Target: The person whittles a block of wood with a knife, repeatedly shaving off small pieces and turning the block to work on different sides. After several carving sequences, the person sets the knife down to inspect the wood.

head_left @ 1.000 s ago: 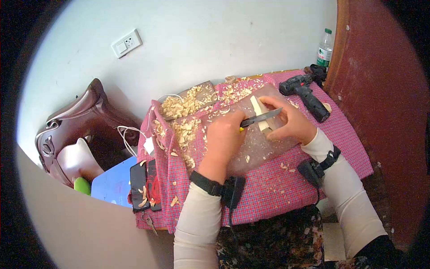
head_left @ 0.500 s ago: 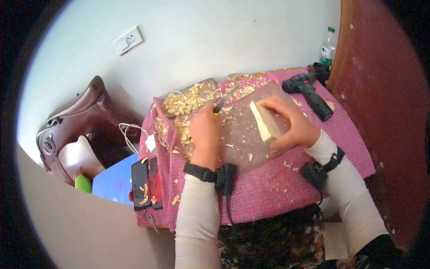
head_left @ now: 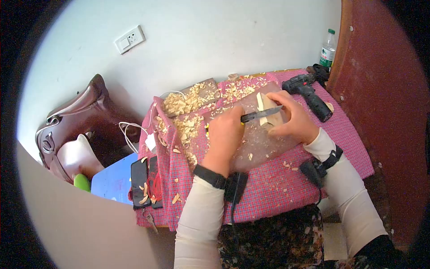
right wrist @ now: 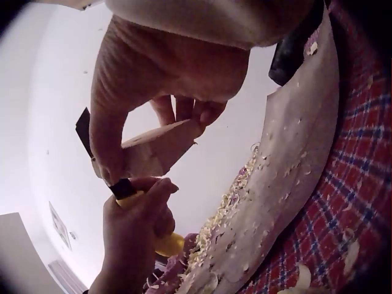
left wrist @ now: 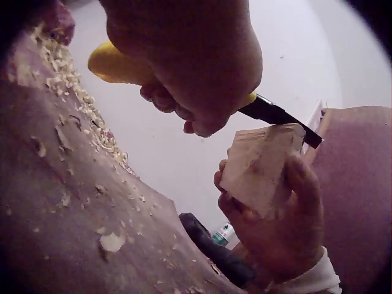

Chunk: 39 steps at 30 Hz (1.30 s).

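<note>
My left hand grips a knife by its yellow handle. The dark blade points right and lies across the top edge of a pale wood block. My right hand holds that block from the right, thumb on the near side and fingers on the far side. In the left wrist view the block shows a flat, roughly square face, with the blade along its upper edge. Both hands are above a greyish sheet dotted with shavings.
Wood shavings are heaped on the sheet's left and back. A black cordless drill lies at the right on the checked cloth, with a bottle behind. Phones lie at the left edge; a brown bag stands beyond.
My left hand swung the knife leftward off the block, blade pointing away, then brought it back across the wood. My right hand tilted the block and kept hold of it.
</note>
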Motion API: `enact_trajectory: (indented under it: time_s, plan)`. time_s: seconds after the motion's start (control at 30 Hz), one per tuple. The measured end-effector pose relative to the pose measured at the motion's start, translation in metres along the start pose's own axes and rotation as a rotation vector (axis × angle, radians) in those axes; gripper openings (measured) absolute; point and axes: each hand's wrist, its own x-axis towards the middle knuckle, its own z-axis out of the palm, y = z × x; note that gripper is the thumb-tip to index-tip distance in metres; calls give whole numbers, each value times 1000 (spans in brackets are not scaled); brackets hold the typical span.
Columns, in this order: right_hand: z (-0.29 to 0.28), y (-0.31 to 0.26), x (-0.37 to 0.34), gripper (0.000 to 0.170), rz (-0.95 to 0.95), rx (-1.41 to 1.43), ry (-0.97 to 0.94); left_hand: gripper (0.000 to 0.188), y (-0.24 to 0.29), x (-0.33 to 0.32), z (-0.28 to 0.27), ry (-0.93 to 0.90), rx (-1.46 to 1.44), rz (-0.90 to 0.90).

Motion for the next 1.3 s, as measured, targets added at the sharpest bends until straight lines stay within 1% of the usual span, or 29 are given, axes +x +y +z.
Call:
enact_trajectory:
  time_s: [0.03, 0.1, 0.13, 0.17, 0.2, 0.23, 0.27, 0.3, 0.33, 0.37, 0.4, 0.47, 0.6, 0.7, 0.77, 0.83, 0.9, 0.93, 0.97, 1.0, 1.03, 1.07, 1.1, 1.13, 1.17, 1.2, 1.23, 1.27, 1.3]
  plan:
    - [0, -2, 0, 77, -5, 19, -14, 12, -8, 2, 5, 3, 3, -5]
    - [2, -14, -1, 76, -12, 39, -29, 7, -28, 5, 13, -30, 204, -208]
    - [4, -29, -3, 74, -94, 8, -111, 7, -35, 5, 6, -22, 204, -217]
    - [3, -35, -6, 73, -171, -21, -190, 7, -42, 4, 0, -12, 212, -292]
    - [2, -28, -7, 73, -159, -14, -176, 8, -42, 4, -4, -22, 223, -347]
    - [2, -16, -4, 73, -108, -48, -124, 8, -31, 7, -10, 40, 187, -336]
    - [1, -6, 0, 73, -67, -93, -90, 8, -27, 7, -6, 41, 186, -327]
    - [1, -2, 1, 74, -87, -146, -46, 10, -22, 5, -3, 94, 96, -173]
    - [0, 0, 1, 74, -89, -152, -55, 13, -16, 3, -1, 148, 9, -19]
    - [0, 0, 0, 75, -107, -157, -12, 14, -11, 0, -3, 95, -7, 50]
    - [1, 0, -1, 76, -125, -161, 33, 14, -7, 0, -6, 95, -7, 50]
    - [0, 5, 1, 76, -126, -174, 60, 15, -2, 0, -9, -4, -46, 122]
    - [0, -1, 2, 77, -133, -181, 99, 13, -6, -1, -5, -28, 4, 125]
    - [-1, 3, 1, 76, -173, -209, 79, 11, -16, -1, 4, -1, 63, 77]
    - [-1, 0, 2, 76, -156, -226, 51, 1, -24, 0, 9, 138, 178, 53]
    - [-2, 1, 2, 76, -136, -242, 34, 2, -23, 1, 12, 127, 190, 28]
    - [-2, 1, 2, 75, -131, -188, 42, 3, -28, 0, 16, 124, 204, 0]
    - [-2, -8, 1, 75, -136, -188, 42, 5, -38, -1, 18, 96, 202, -97]
    - [-3, -21, -2, 75, -194, -211, -29, 6, -47, 0, 20, 71, 198, -195]
    - [-5, -29, -2, 75, -250, -236, -107, 6, -46, 1, 12, 78, 196, -203]
    - [-1, -27, -3, 75, -226, -168, -105, 8, -42, 4, 0, 60, 208, -275]
    - [0, -19, -4, 75, -216, -160, -83, 9, -40, 5, -6, 33, 228, -333]
    - [-1, -10, -2, 75, -181, -159, -43, 18, -36, 3, -5, 76, 119, -327]
    - [-2, -4, 1, 75, -148, -165, -19, 18, -30, 2, -2, 79, 116, -334]
    - [0, 0, 1, 75, -148, -170, -29, 18, -24, 0, 0, 111, 48, -222]
    - [3, 3, 1, 74, -113, -42, 19, 18, -16, 0, 0, 141, -20, -103]
    - [4, 4, 1, 73, -77, 86, 70, 17, -9, -1, -3, 94, -94, -54]
    - [3, 5, 2, 73, -77, 82, 71, 17, -4, -2, -4, 96, -97, -52]
    - [3, 5, 2, 73, -49, 143, 56, 17, -1, -3, -5, 44, -121, -20]
